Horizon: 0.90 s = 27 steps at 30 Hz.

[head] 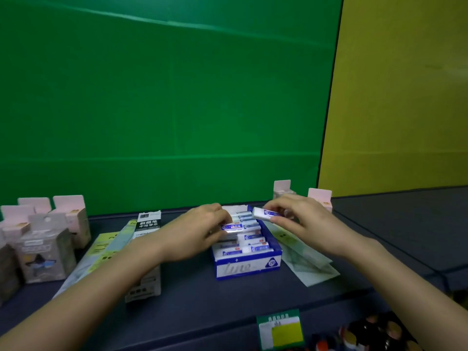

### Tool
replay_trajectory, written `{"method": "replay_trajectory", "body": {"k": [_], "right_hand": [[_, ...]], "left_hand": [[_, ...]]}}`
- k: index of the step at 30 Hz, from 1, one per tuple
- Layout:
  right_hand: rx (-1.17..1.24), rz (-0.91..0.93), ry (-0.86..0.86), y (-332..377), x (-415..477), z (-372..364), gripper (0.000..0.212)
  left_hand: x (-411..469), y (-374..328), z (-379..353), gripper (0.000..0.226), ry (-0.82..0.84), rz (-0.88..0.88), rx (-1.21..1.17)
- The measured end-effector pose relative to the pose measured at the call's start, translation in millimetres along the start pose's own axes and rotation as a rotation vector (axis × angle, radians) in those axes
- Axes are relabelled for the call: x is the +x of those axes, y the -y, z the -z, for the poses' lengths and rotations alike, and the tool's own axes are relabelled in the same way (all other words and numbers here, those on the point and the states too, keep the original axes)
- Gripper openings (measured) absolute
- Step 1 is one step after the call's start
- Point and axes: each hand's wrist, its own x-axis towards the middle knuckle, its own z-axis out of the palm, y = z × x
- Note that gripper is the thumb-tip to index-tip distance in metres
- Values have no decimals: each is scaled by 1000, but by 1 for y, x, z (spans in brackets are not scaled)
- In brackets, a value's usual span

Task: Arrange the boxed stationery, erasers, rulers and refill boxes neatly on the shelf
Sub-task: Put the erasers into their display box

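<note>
Fingers, right: on the right hand [298, 216], the fingers [281, 204] and thumb are clenched in a pinch on a loose eraser [264, 214], held just above the far right corner of the box [247, 267].
Fingers, left: the left hand [197, 229] is curled round a second eraser [231, 227], which appears raised slightly out of the left row.
Box: open and blue, stood mid-shelf [202, 300]; erasers are packed inside in two rows, labels up.
Neighbours: rulers [309, 264] lie just right of the box, partly under the right wrist; a refill box [148, 224] lies to its left; pink boxes [68, 214] stand at far left.
Step judged: loose erasers are being seated in the rows.
Done well: each eraser should be turned label-up and parallel to its row, lowered flat into a gap, then pressed level. The box should be steadied so it is not skewed on the shelf.
Risk: a crooked eraser could be left proud of the row.
</note>
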Motion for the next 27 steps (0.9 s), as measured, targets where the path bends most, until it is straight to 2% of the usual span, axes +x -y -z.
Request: {"method": "replay_trajectory", "body": {"k": [5, 20, 27], "right_hand": [[-36, 28, 69, -16, 19, -14, 30], [-61, 228, 260, -27, 46, -32, 30], [-73, 216, 257, -31, 44, -37, 30]], "left_hand": [[11, 7, -13, 26, -28, 21, 2], [13, 3, -25, 22, 22, 162, 21], [13, 2, -24, 21, 35, 227, 46]]}}
